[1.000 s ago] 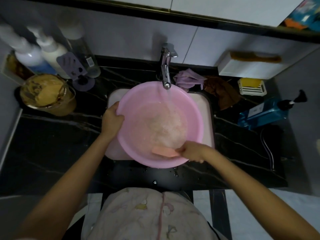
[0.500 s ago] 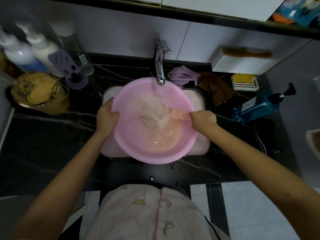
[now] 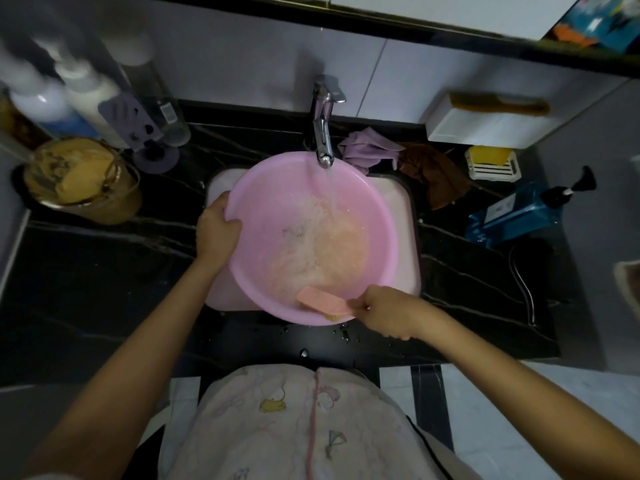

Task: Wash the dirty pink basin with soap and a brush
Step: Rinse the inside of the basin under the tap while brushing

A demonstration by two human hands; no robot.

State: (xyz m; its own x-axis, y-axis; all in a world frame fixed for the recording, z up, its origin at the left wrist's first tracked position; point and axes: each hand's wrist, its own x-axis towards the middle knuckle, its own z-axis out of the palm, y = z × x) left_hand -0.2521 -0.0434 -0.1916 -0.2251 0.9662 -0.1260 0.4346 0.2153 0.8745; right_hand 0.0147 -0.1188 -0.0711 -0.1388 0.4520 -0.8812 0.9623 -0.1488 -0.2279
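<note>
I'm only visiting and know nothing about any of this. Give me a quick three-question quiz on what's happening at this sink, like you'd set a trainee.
1. True or false: water is running from the tap into the pink basin.
2. What does the right hand hold at the near side of the basin? A) a cup B) a brush C) a spoon
3. Fill in: the left hand grips the basin by its ____.

Key: 1 true; 2 B; 3 rim.

head view, looking steeply down, close
</note>
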